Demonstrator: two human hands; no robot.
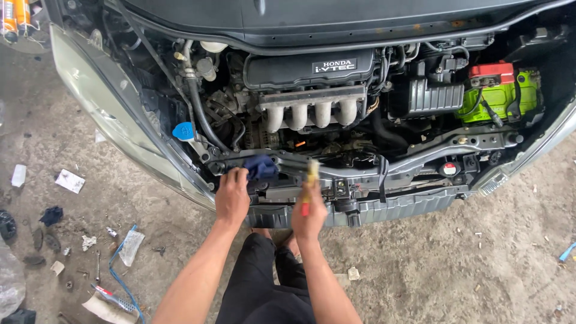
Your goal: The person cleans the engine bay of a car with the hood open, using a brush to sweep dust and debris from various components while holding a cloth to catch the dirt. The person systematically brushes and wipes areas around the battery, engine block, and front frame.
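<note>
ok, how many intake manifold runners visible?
4, side by side at the engine's front: first runner, second runner, third runner, fourth runner. None appear hidden.

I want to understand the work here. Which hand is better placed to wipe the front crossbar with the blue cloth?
The left hand, probably: it already presses the blue cloth on the front crossbar. The right hand is occupied, gripping a yellow-and-red tool.

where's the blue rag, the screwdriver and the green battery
blue rag [262,166], head view, on the bunched cloth just beyond the left hand's fingers
screwdriver [312,171], head view, on the yellowish end above the right hand
green battery [501,99], head view, on its bright green side below the red cover
</note>
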